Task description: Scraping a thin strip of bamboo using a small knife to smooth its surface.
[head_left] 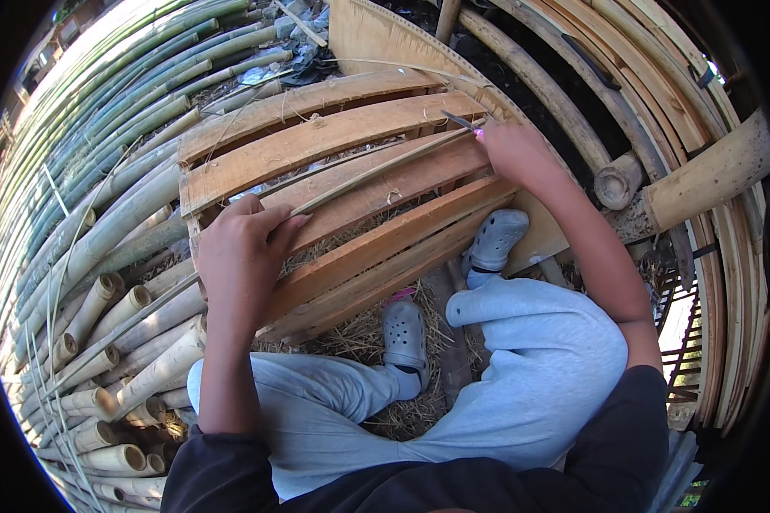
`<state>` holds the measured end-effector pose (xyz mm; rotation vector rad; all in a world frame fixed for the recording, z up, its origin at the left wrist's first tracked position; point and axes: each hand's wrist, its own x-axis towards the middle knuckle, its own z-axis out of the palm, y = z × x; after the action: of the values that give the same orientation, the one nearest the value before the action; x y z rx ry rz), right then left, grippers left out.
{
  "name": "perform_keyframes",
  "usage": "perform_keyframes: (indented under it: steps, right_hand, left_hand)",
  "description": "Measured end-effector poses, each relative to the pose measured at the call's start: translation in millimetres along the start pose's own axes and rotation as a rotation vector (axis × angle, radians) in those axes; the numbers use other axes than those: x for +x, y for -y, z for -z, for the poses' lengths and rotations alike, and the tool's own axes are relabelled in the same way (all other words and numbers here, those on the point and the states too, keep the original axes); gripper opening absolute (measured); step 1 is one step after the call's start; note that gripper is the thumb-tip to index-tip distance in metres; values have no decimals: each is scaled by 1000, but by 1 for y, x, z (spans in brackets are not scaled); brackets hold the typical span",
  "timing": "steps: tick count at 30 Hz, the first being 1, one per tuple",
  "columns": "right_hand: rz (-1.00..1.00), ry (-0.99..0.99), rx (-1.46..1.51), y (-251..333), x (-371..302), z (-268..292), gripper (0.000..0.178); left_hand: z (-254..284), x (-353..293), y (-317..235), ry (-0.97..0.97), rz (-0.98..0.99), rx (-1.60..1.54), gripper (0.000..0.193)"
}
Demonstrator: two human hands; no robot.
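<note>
A long, thin bamboo strip [376, 173] slants over a low slatted wooden crate [291, 154]. My left hand [241, 244] is closed on the strip near the crate's left end, thumb and forefinger pinching it. Its tail runs on past that hand toward the lower left. At the crate's far right corner my right hand [515, 154] grips a knife [459, 120] with a pink handle. The blade points left and lies close to the strip's far end; whether it touches cannot be made out. My right fingers partly hide the handle.
Stacked bamboo poles [128, 248] fill the left side. A wooden board [402, 43] stands behind the crate, and a thick bamboo pole [701, 175] juts in from the right beside long timber planks [659, 77]. My feet in grey clogs [405, 333] rest on straw-strewn ground.
</note>
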<state>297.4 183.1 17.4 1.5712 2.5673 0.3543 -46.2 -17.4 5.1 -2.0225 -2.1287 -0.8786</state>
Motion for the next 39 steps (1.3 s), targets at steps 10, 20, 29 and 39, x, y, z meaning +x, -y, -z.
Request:
perform_keyframes:
  steps: [10,20,29,39]
  right_hand:
    - [8,45,-78,1,1,-5,33]
    - [-53,151,569,-21,17,-9,43]
    - [25,-122,486,-30,15,-14,52]
    - [-113,-277,581,-23,23,7,36]
  left_hand:
    - [3,0,-3,33,18,-5,21]
    - [3,-1,-3,21,-5,48,19]
    - [2,0,-5,43,8,32,19]
    - [2,0,-6,26,17,-5,20]
